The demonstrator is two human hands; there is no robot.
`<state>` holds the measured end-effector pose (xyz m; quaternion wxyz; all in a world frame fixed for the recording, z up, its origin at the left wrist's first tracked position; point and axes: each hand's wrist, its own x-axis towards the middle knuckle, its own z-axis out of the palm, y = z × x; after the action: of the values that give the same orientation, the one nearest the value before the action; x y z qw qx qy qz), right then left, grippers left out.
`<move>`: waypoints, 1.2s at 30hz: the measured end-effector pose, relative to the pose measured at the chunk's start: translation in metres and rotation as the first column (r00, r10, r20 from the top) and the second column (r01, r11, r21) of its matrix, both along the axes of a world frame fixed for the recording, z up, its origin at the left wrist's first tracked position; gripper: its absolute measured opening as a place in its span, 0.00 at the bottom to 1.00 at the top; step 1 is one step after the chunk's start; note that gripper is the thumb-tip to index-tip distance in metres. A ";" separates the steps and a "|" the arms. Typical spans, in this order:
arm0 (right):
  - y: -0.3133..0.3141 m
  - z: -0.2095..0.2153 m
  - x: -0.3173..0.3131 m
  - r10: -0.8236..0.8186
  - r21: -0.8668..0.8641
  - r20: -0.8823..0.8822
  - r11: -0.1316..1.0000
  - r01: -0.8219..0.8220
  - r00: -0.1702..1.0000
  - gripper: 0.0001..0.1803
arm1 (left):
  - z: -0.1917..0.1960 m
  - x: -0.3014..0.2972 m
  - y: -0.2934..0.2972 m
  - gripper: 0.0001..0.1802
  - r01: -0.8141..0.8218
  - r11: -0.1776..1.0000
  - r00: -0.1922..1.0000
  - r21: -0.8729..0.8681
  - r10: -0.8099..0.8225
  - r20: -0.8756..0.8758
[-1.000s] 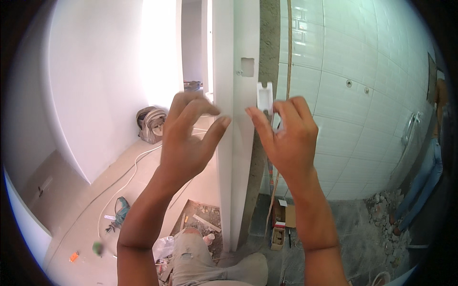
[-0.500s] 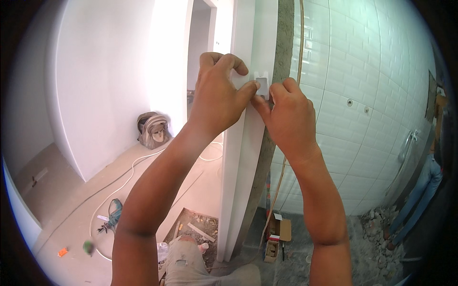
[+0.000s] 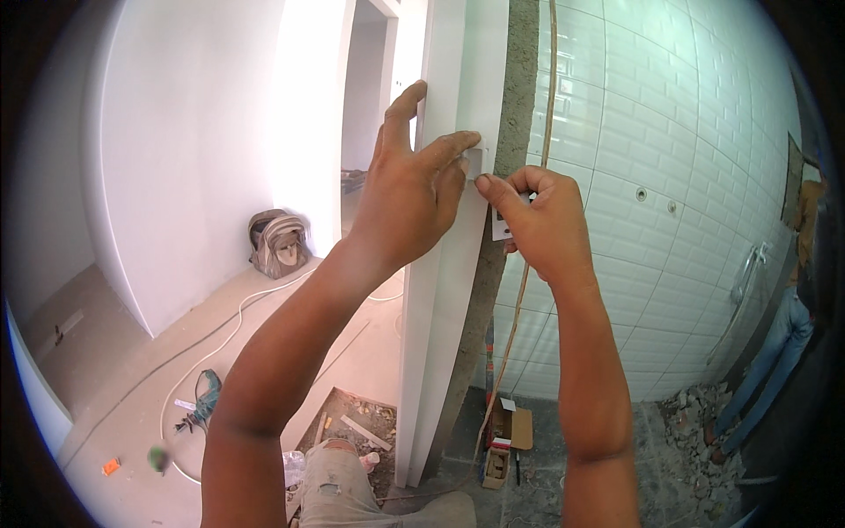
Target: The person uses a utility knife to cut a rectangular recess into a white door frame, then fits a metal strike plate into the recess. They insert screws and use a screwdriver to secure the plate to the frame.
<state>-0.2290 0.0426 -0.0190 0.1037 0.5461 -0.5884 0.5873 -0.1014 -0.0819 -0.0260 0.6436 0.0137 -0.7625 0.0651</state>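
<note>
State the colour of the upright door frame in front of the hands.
The door frame is white; it shows best in the head view.

"What do we have on our left?"

"We have a smooth white wall (image 3: 194, 141), washed out by strong light near an open doorway (image 3: 365, 101), and a beige floor (image 3: 114, 387) where a backpack (image 3: 280, 246) sits at the wall's foot."

"And on our right?"

"We see glossy, pale wall tiles (image 3: 647, 141) under a greenish tint, with two round pipe outlets (image 3: 641, 194). Below lies a dusty grey floor (image 3: 550, 466), with rubble (image 3: 697, 431) heaped toward the far side."

"Anything nearer us?"

"We find a straight-edged, debris-strewn recess (image 3: 374, 414) in the beige floor."
</note>
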 end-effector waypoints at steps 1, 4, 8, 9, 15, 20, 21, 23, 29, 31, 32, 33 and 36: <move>0.001 0.002 0.000 0.026 0.010 0.067 1.000 -0.027 0.997 0.20 | -0.001 0.002 0.004 0.20 0.012 1.000 1.000 0.001 -0.012 0.017; 0.000 0.002 0.000 0.016 0.012 0.090 1.000 -0.017 0.996 0.20 | -0.004 0.006 0.011 0.23 0.028 1.000 0.998 -0.011 -0.027 0.053; 0.004 0.005 0.005 0.012 -0.017 0.066 1.000 -0.011 0.998 0.19 | -0.006 0.007 0.007 0.27 0.017 0.997 0.998 -0.082 -0.012 0.058; 0.005 0.007 0.004 0.014 -0.002 0.073 1.000 -0.013 0.997 0.19 | -0.005 0.007 0.006 0.27 0.019 0.995 0.998 -0.103 -0.013 0.058; 0.004 0.011 0.004 -0.026 0.022 0.037 0.999 0.025 0.999 0.19 | 0.000 0.004 0.001 0.27 0.019 0.999 0.996 -0.028 -0.016 0.087; 0.006 0.010 0.011 -0.175 0.009 -0.042 0.984 0.175 0.984 0.15 | -0.004 0.002 0.006 0.25 0.023 0.999 0.999 -0.036 -0.022 0.030; 0.005 0.010 0.012 -0.178 -0.008 -0.063 0.984 0.178 0.982 0.15 | -0.004 0.000 0.007 0.25 0.028 0.999 1.000 -0.033 -0.027 0.014; 0.004 0.009 0.014 -0.183 -0.048 -0.100 0.983 0.178 0.978 0.14 | -0.005 -0.002 0.005 0.25 0.021 0.997 1.000 -0.074 -0.021 0.003; 0.001 0.011 0.008 -0.029 0.007 0.140 1.000 0.028 0.990 0.15 | -0.002 -0.003 0.005 0.26 -0.027 0.993 1.000 -0.119 0.027 0.001; 0.000 0.010 0.013 -0.068 -0.032 0.128 0.997 0.072 0.989 0.14 | -0.001 -0.002 0.000 0.26 0.044 0.994 0.999 -0.104 -0.042 0.023; 0.000 0.009 0.016 -0.090 -0.050 0.124 0.994 0.096 0.988 0.14 | -0.001 0.000 -0.006 0.26 0.102 0.990 0.994 -0.095 -0.099 0.033; 0.003 0.008 0.017 -0.105 -0.042 0.104 0.993 0.110 0.989 0.13 | -0.001 0.001 -0.009 0.27 0.159 0.984 0.987 -0.085 -0.156 0.043; 0.011 0.004 0.013 -0.083 -0.081 0.054 0.993 0.087 0.995 0.10 | -0.005 -0.003 -0.009 0.25 0.183 0.981 0.983 -0.070 -0.182 0.020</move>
<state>-0.2160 0.0536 -0.0150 0.1363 0.5006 -0.5886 0.6200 -0.1046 -0.0910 -0.0310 0.6418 -0.0800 -0.7620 0.0333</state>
